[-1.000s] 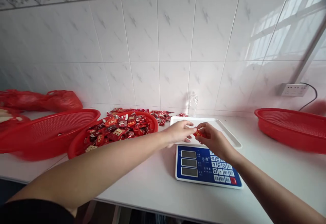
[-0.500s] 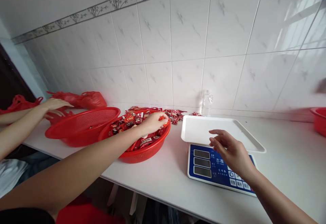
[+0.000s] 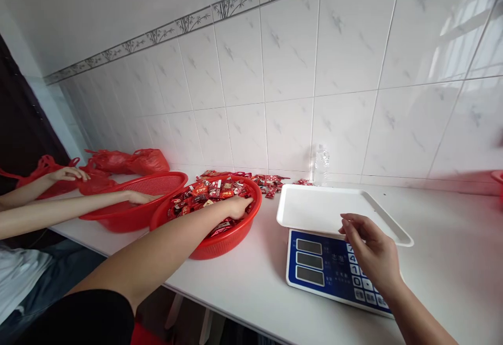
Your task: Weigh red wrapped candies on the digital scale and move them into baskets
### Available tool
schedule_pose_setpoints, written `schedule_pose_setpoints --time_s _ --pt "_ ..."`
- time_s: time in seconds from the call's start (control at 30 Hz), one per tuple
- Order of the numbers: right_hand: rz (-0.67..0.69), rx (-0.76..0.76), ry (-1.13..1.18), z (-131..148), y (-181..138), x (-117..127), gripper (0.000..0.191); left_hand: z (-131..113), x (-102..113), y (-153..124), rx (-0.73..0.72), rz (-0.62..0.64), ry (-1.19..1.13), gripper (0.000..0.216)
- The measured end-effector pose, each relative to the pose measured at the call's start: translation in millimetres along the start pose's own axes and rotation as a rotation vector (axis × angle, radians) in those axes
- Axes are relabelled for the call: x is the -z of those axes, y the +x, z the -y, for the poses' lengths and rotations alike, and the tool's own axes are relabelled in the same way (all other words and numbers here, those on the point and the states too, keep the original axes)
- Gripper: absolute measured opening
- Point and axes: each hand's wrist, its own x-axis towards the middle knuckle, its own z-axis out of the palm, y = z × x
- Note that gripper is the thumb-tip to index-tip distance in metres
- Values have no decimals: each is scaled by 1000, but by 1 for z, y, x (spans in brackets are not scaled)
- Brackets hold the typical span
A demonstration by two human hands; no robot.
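Observation:
My left hand (image 3: 239,207) reaches into a red plastic basket (image 3: 220,249) heaped with small red snack packets (image 3: 215,189). Its fingers are sunk among the packets at the right side, so their grip is hidden. On the right, my right hand (image 3: 369,245) hovers over a blue-and-white digital scale (image 3: 308,261), covering part of its keypad. That hand is loosely curled, thumb near the index finger, and holds nothing I can see. The scale's white tray (image 3: 314,206) lies bare just behind the keypad panel, and its displays look blank.
At left, another person's hand (image 3: 143,198) dips into a second red basket (image 3: 118,223); their other hand (image 3: 70,174) is by red plastic bags (image 3: 147,162). Loose packets (image 3: 271,182) and a clear bottle (image 3: 321,166) line the tiled wall.
My left hand has gone lower into the packets; an orange-red packet showed at its fingers before. My right hand shifted slightly right and down. The other person's hand moved into the second basket.

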Motion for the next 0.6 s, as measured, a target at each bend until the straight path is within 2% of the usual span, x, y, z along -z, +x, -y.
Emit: schedule_pose_setpoints --time_s 0.13,0.37,0.5,0.6 --pt "5 18 6 3 3 0 27 0 10 -1 -10 -109 -39 23" --pt "41 26 51 5 3 1 29 -2 59 -5 23 -443 -105 18" --pt "48 29 64 5 4 0 29 -25 75 0 -11 -525 -192 15" --pt "41 48 61 5 5 -1 30 -60 70 13 -96 -494 -292 19"
